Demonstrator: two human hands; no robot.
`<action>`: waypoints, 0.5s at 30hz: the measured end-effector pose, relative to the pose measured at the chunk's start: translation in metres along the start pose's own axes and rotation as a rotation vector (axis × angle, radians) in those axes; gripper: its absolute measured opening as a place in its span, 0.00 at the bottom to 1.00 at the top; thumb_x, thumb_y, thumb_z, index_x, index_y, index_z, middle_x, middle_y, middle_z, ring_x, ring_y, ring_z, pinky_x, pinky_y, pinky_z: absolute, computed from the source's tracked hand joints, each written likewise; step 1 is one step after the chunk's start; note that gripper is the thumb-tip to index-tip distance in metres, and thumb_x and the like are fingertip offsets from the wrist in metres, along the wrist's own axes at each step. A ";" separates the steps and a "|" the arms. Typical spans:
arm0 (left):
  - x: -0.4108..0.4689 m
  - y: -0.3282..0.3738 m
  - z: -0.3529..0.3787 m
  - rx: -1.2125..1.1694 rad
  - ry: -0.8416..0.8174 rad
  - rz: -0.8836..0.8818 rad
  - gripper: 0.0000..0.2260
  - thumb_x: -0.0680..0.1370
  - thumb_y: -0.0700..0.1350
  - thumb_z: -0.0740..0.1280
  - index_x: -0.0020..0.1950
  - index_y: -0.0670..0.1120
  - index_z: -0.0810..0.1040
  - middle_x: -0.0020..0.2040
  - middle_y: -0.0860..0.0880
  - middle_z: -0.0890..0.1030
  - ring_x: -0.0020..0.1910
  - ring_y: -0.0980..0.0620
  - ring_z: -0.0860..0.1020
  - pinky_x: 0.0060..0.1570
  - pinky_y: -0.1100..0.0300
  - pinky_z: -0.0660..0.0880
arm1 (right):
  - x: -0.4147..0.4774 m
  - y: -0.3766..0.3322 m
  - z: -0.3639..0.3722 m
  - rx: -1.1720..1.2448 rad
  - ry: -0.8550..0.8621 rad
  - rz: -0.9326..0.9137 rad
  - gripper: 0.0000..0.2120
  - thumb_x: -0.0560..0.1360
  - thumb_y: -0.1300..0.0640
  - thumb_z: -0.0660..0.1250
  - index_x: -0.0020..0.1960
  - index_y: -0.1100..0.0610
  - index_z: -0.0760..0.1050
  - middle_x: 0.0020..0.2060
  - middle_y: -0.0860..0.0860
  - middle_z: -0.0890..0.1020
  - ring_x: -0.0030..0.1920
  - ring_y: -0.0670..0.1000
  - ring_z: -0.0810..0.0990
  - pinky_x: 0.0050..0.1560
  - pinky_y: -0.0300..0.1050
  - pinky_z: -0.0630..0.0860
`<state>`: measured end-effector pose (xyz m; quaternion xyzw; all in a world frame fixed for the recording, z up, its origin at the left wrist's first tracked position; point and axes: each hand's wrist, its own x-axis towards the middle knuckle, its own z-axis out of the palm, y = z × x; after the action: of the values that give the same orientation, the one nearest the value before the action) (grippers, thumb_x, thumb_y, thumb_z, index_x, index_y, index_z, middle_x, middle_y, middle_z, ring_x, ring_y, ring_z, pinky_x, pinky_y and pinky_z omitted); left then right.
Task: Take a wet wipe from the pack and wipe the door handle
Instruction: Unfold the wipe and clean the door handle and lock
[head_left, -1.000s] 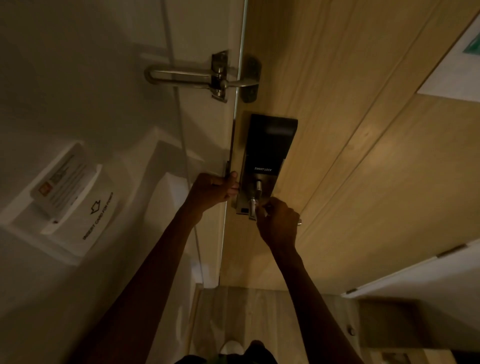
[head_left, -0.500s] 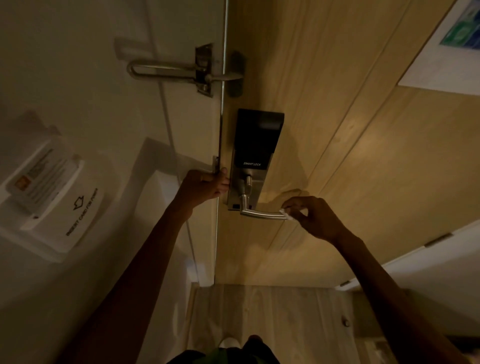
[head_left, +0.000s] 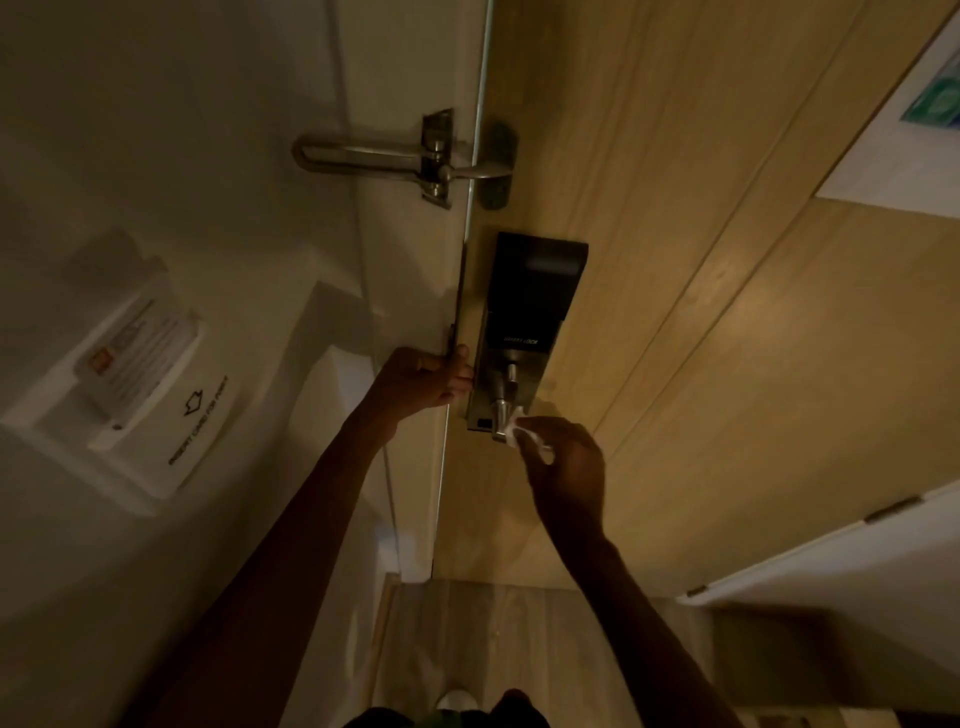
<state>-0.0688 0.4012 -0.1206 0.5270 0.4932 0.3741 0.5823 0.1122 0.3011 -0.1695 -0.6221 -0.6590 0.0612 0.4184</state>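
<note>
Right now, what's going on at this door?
A person is wiping the lever door handle of a smart lock on a wooden door. The right hand pinches a white wet wipe against the handle, close to the lock plate. The left hand grips the door's edge beside the lock. A swing bar latch sits above, and a key card holder is on the wall to the left.

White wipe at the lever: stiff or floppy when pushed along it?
Probably floppy: the wet wipe is a crumpled wad in the right hand, not a flat sheet. Likely light, since a pinch alone holds it. It should mould round the door handle it touches, though dim light hides how damp it is.
</note>
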 end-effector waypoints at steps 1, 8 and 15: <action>-0.002 0.002 0.001 -0.043 -0.012 -0.017 0.11 0.80 0.50 0.64 0.49 0.43 0.81 0.44 0.48 0.83 0.43 0.54 0.83 0.38 0.70 0.78 | 0.001 -0.005 0.010 -0.019 0.001 -0.023 0.05 0.78 0.55 0.68 0.52 0.53 0.81 0.48 0.50 0.84 0.50 0.48 0.80 0.51 0.42 0.73; -0.003 0.005 0.002 -0.113 -0.003 -0.036 0.08 0.79 0.46 0.65 0.45 0.43 0.81 0.42 0.44 0.80 0.39 0.50 0.79 0.33 0.70 0.76 | 0.010 -0.005 0.043 -0.446 0.046 -0.345 0.08 0.73 0.64 0.69 0.53 0.61 0.79 0.50 0.60 0.82 0.53 0.60 0.78 0.51 0.55 0.78; -0.002 0.000 -0.001 -0.027 0.042 -0.023 0.18 0.77 0.53 0.68 0.52 0.38 0.83 0.46 0.41 0.85 0.48 0.47 0.84 0.47 0.61 0.80 | 0.018 0.003 0.036 -0.567 -0.073 -0.559 0.08 0.75 0.63 0.68 0.53 0.64 0.79 0.56 0.60 0.80 0.58 0.62 0.76 0.57 0.55 0.74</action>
<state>-0.0702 0.3994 -0.1204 0.5053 0.5063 0.3851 0.5832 0.0938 0.3335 -0.1858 -0.5069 -0.8081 -0.2173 0.2067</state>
